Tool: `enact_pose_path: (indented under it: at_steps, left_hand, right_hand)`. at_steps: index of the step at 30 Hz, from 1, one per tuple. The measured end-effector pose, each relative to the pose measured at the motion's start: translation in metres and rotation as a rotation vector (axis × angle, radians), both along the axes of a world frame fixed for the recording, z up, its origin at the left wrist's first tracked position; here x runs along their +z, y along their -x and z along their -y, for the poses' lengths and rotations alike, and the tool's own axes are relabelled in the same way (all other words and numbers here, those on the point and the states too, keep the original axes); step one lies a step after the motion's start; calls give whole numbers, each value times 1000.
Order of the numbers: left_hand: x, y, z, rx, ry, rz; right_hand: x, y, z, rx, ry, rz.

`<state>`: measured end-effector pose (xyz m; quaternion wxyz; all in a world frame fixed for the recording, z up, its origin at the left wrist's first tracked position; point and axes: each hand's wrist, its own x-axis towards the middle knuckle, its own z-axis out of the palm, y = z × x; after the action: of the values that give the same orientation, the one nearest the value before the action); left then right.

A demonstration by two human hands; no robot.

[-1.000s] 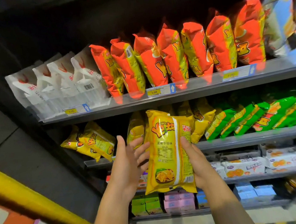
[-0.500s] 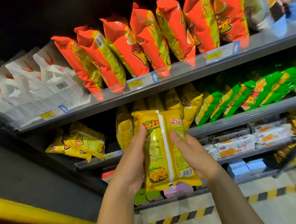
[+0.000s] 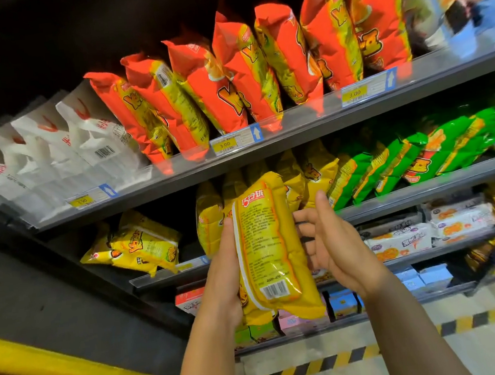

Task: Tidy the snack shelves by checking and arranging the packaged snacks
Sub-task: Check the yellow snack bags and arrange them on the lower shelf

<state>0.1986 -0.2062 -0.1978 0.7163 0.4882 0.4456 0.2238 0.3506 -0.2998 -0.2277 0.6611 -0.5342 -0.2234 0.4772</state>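
I hold a yellow snack bag (image 3: pixel 269 246) upright in front of the second shelf (image 3: pixel 424 193), its printed back and barcode facing me. My left hand (image 3: pixel 222 278) grips its left side, thumb on the front edge and fingers hidden behind. My right hand (image 3: pixel 334 245) is at the bag's right side with the fingers stretched out, fingertips touching the bag's edge and the palm apart from it. Behind the bag stands a row of matching yellow bags (image 3: pixel 314 168). Two more yellow bags (image 3: pixel 142 244) lie tipped over at the shelf's left end.
Orange bags (image 3: pixel 229 82) and white bags (image 3: pixel 52 146) line the top shelf (image 3: pixel 295 133). Green bags (image 3: pixel 420 154) stand to the right of the yellow ones. Biscuit packs (image 3: pixel 413 237) and small boxes fill the lower shelves. A yellow beam (image 3: pixel 45 370) runs at lower left; hazard tape (image 3: pixel 319 363) marks the floor.
The bag has turned so that more of its back panel faces me, and it has moved up toward the yellow row. My right hand has loosened from a grip to a fingertip touch.
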Motion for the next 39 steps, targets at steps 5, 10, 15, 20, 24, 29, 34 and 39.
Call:
enact_pose_path:
  at_steps: [5, 10, 15, 20, 24, 29, 34, 39]
  left_hand:
    - [0, -3, -2, 18, -2, 16]
    - [4, -11, 2, -21, -174, -69]
    - [7, -21, 7, -54, -327, -84]
    - [13, -23, 15, -123, -497, -57]
    - [18, -20, 14, -192, -559, 23]
    - [25, -17, 7, -285, -522, 101]
    - [24, -13, -1, -417, -495, 134]
    - [25, -19, 0, -319, -425, 86]
  right_hand:
    - [3, -6, 4, 9, -16, 17]
    - [2, -10, 7, 106, 8, 147]
    - [4, -12, 13, 155, -6, 241]
    - [-4, -22, 20, 130, -118, 204]
    - [-9, -32, 23, 72, -171, 227]
    - [-11, -37, 24, 35, -219, 244]
    - [-8, -42, 27, 37, -251, 210]
    - [-3, -39, 27, 96, -263, 89]
